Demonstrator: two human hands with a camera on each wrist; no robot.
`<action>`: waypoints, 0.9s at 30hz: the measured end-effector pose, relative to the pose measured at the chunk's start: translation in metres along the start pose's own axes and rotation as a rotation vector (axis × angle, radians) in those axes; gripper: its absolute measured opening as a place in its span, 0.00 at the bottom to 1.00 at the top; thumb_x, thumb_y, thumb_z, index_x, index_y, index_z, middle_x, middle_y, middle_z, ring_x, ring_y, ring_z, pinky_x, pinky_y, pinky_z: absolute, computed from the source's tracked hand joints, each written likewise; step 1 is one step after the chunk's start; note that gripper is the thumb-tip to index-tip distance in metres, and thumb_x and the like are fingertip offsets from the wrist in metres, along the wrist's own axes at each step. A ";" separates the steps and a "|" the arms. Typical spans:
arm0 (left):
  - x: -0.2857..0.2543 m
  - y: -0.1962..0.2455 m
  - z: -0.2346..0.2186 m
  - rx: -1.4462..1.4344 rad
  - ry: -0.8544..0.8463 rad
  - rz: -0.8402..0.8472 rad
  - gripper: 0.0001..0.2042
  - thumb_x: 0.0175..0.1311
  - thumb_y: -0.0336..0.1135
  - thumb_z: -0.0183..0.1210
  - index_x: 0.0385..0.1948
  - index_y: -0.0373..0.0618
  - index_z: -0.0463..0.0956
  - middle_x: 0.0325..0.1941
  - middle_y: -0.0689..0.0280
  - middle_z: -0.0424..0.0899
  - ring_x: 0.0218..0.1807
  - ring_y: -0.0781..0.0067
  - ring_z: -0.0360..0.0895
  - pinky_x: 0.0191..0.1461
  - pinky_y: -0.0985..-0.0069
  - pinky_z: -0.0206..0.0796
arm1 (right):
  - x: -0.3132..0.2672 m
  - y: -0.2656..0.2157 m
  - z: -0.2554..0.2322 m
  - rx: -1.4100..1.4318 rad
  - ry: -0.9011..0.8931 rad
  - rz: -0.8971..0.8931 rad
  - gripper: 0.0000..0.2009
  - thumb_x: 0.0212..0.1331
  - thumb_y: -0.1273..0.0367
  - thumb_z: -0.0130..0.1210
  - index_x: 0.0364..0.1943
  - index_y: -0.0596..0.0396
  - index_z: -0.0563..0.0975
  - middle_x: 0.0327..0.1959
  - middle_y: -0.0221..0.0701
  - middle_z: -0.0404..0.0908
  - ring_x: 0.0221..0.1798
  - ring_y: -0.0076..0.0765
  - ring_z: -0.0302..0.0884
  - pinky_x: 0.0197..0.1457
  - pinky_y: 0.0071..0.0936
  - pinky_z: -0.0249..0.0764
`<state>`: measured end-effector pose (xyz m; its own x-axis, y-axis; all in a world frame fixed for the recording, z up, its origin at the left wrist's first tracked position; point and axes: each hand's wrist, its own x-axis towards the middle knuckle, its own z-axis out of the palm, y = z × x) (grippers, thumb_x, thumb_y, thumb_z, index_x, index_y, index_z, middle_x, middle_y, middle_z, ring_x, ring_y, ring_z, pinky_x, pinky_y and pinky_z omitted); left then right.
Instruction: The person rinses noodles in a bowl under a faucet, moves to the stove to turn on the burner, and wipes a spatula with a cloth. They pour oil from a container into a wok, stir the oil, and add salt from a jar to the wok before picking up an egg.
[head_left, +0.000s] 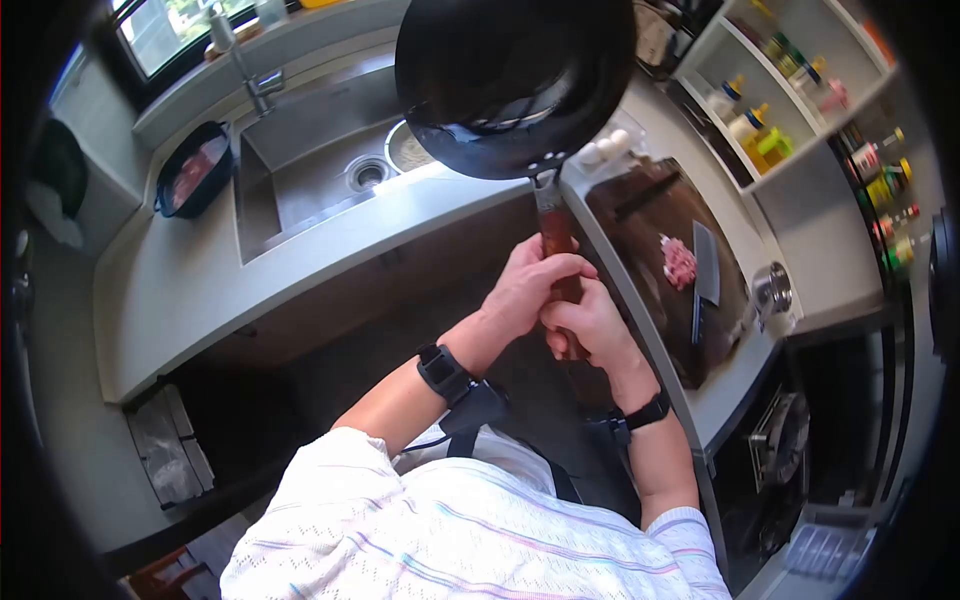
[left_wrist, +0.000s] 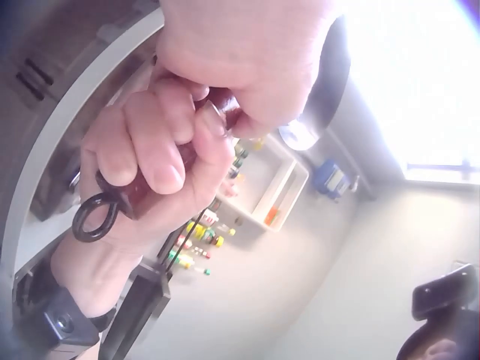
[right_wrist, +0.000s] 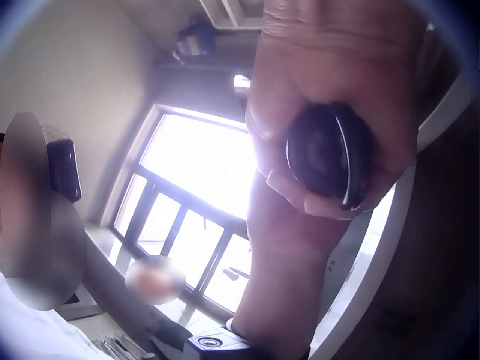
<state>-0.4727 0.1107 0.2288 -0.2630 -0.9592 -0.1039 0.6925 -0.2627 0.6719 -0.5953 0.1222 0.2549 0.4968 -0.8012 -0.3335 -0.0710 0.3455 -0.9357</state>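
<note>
A black wok (head_left: 515,90) is held up in front of the body, its inside showing, above the counter's front edge between sink and cutting board. Both hands grip its brown wooden handle (head_left: 556,232). My left hand (head_left: 528,285) is nearer the pan. Behind it, closer to the body, my right hand (head_left: 598,322) wraps the end part. In the left wrist view the right hand's fingers (left_wrist: 154,139) curl round the handle, and a dark hanging ring (left_wrist: 95,217) sticks out past them. The right wrist view looks onto the round handle end (right_wrist: 326,154).
Right of the wok, a dark cutting board (head_left: 640,235) bears chopped meat (head_left: 678,262) and a cleaver (head_left: 706,265). Eggs (head_left: 605,148) and a metal cup (head_left: 772,288) stand close by. To the left are a sink (head_left: 300,185) and a blue basin (head_left: 183,205) with meat.
</note>
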 end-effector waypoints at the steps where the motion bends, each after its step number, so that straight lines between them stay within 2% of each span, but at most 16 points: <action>1: 0.000 0.009 -0.011 -0.019 0.045 0.031 0.12 0.54 0.28 0.56 0.37 0.39 0.64 0.29 0.58 0.79 0.34 0.69 0.78 0.39 0.76 0.71 | 0.014 -0.003 0.011 -0.008 -0.023 0.001 0.04 0.44 0.75 0.50 0.18 0.57 0.68 0.12 0.27 0.67 0.10 0.23 0.66 0.12 0.21 0.64; 3: 0.003 0.021 -0.030 0.000 0.095 0.083 0.11 0.53 0.28 0.56 0.36 0.40 0.65 0.28 0.58 0.78 0.34 0.69 0.78 0.39 0.76 0.71 | 0.036 -0.008 0.031 -0.148 0.045 0.001 0.02 0.44 0.77 0.50 0.20 0.58 0.70 0.12 0.26 0.68 0.11 0.23 0.68 0.12 0.20 0.64; 7: 0.003 0.036 -0.057 -0.031 0.154 0.142 0.09 0.50 0.24 0.56 0.31 0.42 0.66 0.25 0.58 0.78 0.32 0.67 0.79 0.39 0.73 0.71 | 0.064 -0.003 0.049 -0.303 0.035 -0.002 0.01 0.43 0.77 0.51 0.22 0.60 0.71 0.13 0.27 0.70 0.12 0.23 0.69 0.12 0.19 0.64; 9: 0.003 0.040 -0.063 -0.061 0.166 0.149 0.09 0.49 0.23 0.56 0.30 0.43 0.65 0.25 0.58 0.78 0.32 0.66 0.79 0.39 0.72 0.71 | 0.070 -0.003 0.054 -0.485 0.068 -0.124 0.03 0.43 0.76 0.52 0.22 0.62 0.71 0.14 0.28 0.71 0.13 0.24 0.71 0.13 0.19 0.66; 10: 0.003 0.041 -0.065 -0.101 0.134 0.178 0.09 0.48 0.22 0.57 0.28 0.43 0.66 0.24 0.59 0.78 0.30 0.66 0.79 0.37 0.72 0.72 | 0.075 0.002 0.054 -0.490 0.062 -0.122 0.03 0.43 0.76 0.52 0.22 0.62 0.71 0.14 0.28 0.71 0.13 0.24 0.71 0.13 0.19 0.66; 12: 0.004 0.043 -0.069 -0.146 0.103 0.210 0.10 0.47 0.20 0.57 0.27 0.43 0.66 0.22 0.61 0.77 0.28 0.66 0.79 0.35 0.71 0.73 | 0.083 0.012 0.051 -0.648 0.106 -0.363 0.05 0.42 0.75 0.52 0.22 0.63 0.71 0.14 0.30 0.72 0.15 0.25 0.73 0.17 0.20 0.68; 15: 0.006 0.043 -0.075 -0.214 0.047 0.246 0.10 0.46 0.19 0.57 0.26 0.44 0.66 0.21 0.61 0.77 0.28 0.65 0.80 0.35 0.71 0.72 | 0.084 0.009 0.053 -0.742 0.104 -0.448 0.06 0.41 0.75 0.53 0.23 0.64 0.71 0.15 0.33 0.73 0.17 0.28 0.75 0.21 0.22 0.71; 17: 0.004 0.046 -0.077 -0.192 0.020 0.256 0.08 0.46 0.20 0.55 0.25 0.43 0.66 0.21 0.59 0.77 0.32 0.62 0.79 0.42 0.68 0.70 | 0.089 0.009 0.055 -0.759 0.120 -0.497 0.06 0.41 0.75 0.54 0.23 0.64 0.71 0.15 0.34 0.73 0.18 0.29 0.76 0.23 0.23 0.71; 21: 0.004 0.048 -0.078 -0.212 0.029 0.247 0.08 0.45 0.19 0.55 0.24 0.43 0.66 0.21 0.59 0.78 0.32 0.62 0.78 0.42 0.68 0.70 | 0.084 0.006 0.061 -0.794 0.170 -0.613 0.08 0.40 0.74 0.55 0.24 0.64 0.71 0.15 0.36 0.74 0.19 0.32 0.76 0.25 0.25 0.71; 22: 0.005 0.045 -0.081 -0.206 0.019 0.245 0.08 0.45 0.19 0.55 0.24 0.44 0.66 0.21 0.59 0.78 0.32 0.62 0.78 0.41 0.68 0.70 | 0.085 0.010 0.059 -0.793 0.173 -0.610 0.08 0.40 0.74 0.55 0.24 0.64 0.71 0.15 0.36 0.74 0.19 0.32 0.76 0.25 0.25 0.71; 24: 0.007 0.044 -0.081 -0.198 0.000 0.246 0.08 0.45 0.19 0.55 0.24 0.44 0.66 0.21 0.59 0.78 0.32 0.62 0.78 0.41 0.68 0.70 | 0.090 0.014 0.055 -0.780 0.144 -0.451 0.07 0.40 0.74 0.54 0.24 0.64 0.71 0.14 0.35 0.74 0.19 0.31 0.76 0.25 0.25 0.71; 27: 0.004 0.041 -0.081 -0.203 0.041 0.209 0.08 0.45 0.20 0.55 0.24 0.44 0.66 0.21 0.59 0.78 0.32 0.62 0.78 0.41 0.69 0.70 | 0.086 0.010 0.057 -0.720 0.125 -0.454 0.07 0.40 0.74 0.54 0.24 0.64 0.71 0.14 0.35 0.73 0.19 0.31 0.76 0.25 0.24 0.72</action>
<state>-0.3908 0.0874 0.1960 -0.0758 -0.9971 -0.0106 0.8503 -0.0702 0.5216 -0.5038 0.0845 0.2235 0.5143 -0.8492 0.1197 -0.4408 -0.3815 -0.8125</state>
